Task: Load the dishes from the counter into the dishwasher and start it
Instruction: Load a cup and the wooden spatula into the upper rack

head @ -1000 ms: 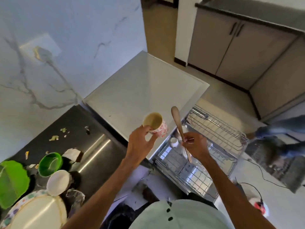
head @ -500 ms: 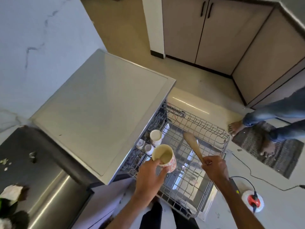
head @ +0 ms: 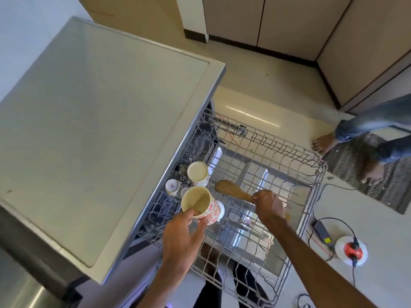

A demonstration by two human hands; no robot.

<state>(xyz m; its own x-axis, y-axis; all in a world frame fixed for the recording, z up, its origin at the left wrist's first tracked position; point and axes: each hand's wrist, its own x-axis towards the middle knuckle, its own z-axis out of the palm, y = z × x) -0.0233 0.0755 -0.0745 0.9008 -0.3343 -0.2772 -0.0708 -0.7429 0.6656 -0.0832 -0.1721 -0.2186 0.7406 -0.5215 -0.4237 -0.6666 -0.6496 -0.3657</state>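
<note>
My left hand [head: 182,236] grips a white cup with a red pattern [head: 200,205] by its rim, mouth towards me, just above the left side of the pulled-out wire rack [head: 287,192] of the dishwasher [head: 100,121]. My right hand [head: 268,204] holds a wooden spoon [head: 231,191] by the handle, its bowl pointing left over the rack. A white cup [head: 197,174] and a smaller cup [head: 172,187] stand in the rack's left part, close to the held cup.
The dishwasher's flat grey top fills the left. Another person's bare feet [head: 324,143] stand on a patterned mat [head: 364,174] at the right. A cable, an adapter and a red-and-white plug socket [head: 351,252] lie on the floor right of the rack. Beige cabinets [head: 289,23] line the back.
The view swung away from the counter and down over the rack. Both hands came lower and closer to the rack, the cup near the loaded cups, the spoon tipped flatter.
</note>
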